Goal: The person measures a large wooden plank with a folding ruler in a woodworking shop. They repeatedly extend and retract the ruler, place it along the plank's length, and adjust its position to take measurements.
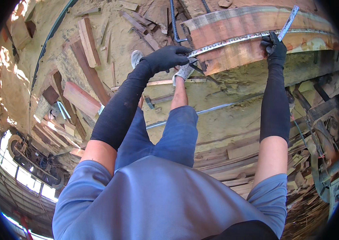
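Observation:
A long wooden slab [233, 60] with rough pale edges lies across the upper right. Along its top runs a narrow speckled measuring strip [233, 40]. My left hand [167, 58], in a black glove, is closed at the strip's left end, beside the slab's cut end; its fingertips are partly hidden. My right hand [275, 47], also gloved in black, rests over the slab with curled fingers. From beside it a short, pale-blue, ruler-like strip [289, 22] sticks up, its lower end against the fingers. One right fingertip meets the speckled strip.
Wood offcuts [88, 42] and beams [82, 98] are scattered over the sandy ground at left. A blue metal bar [173, 20] stands by the slab's left end. Stacked boards [233, 160] lie at lower right, near machinery [329, 120]. My shoes [183, 72] are close to the slab.

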Available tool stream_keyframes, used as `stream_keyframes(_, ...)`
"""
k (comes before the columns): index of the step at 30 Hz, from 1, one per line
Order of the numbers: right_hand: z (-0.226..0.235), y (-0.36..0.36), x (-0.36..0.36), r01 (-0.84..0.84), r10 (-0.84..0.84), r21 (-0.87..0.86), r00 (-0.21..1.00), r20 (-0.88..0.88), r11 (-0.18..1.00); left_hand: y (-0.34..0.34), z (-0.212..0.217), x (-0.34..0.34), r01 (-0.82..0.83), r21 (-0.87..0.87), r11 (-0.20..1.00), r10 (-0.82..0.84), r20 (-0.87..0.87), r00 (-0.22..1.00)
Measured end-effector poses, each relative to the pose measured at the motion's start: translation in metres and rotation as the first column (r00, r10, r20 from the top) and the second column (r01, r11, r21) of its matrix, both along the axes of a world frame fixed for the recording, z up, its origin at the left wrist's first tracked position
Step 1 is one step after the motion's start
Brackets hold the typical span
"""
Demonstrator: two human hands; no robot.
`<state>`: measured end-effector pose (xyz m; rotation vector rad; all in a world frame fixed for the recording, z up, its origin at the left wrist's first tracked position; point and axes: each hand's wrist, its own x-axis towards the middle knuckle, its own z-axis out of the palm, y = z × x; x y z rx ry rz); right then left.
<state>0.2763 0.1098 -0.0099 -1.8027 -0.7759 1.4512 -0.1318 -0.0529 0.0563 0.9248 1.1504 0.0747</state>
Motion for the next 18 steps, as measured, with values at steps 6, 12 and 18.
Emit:
stream_keyframes(6,0.0,-0.01,0.006,-0.276,0.246,0.198,0.955,0.163,0.94,-0.013,-0.007,-0.008,-0.032,0.019,0.999,0.031,0.054,0.998)
stream_keyframes(12,0.045,-0.02,-0.038,0.228,-0.196,0.091,0.941,-0.275,0.969,-0.083,-0.007,-0.081,0.067,-0.068,0.995,-0.066,0.019,0.998)
stream_keyframes(18,0.088,-0.096,-0.177,-0.205,0.205,0.01,0.978,-0.047,0.979,-0.113,0.011,-0.123,-0.088,-0.07,0.994,0.087,-0.016,0.996)
